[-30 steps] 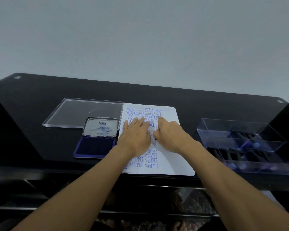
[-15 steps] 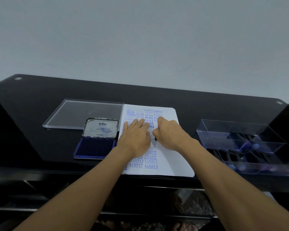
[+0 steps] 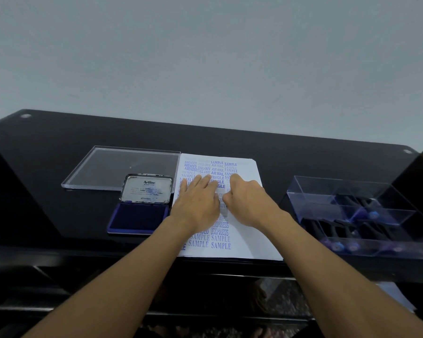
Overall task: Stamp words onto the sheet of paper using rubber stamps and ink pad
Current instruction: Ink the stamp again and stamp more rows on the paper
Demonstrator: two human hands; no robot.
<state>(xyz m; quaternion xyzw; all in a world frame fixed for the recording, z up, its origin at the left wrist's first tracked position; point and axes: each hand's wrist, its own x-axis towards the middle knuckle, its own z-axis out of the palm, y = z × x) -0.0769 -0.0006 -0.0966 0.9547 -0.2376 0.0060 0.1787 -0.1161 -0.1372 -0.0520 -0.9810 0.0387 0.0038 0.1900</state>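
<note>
The white sheet of paper [image 3: 250, 240] lies on the black table, with blue stamped words such as SAMPLE, EXPRESS and FRAGILE down its left half. My left hand [image 3: 197, 201] rests flat on the sheet with straight fingers. Right beside it, my right hand [image 3: 247, 203] is curled, knuckles up, pressing down on the middle of the sheet. It covers the rubber stamp, which is almost wholly hidden under the fingers. The open ink pad [image 3: 139, 217] with its blue cushion lies just left of the paper, its metal lid [image 3: 145, 189] tilted up behind.
A clear flat plastic lid [image 3: 122, 167] lies behind the ink pad. A clear divided box [image 3: 352, 215] holding several stamps with blue ends stands at the right. The table's front edge [image 3: 83, 250] runs just below the paper.
Both hands stay in place on the sheet. Only the camera view has shifted slightly.
</note>
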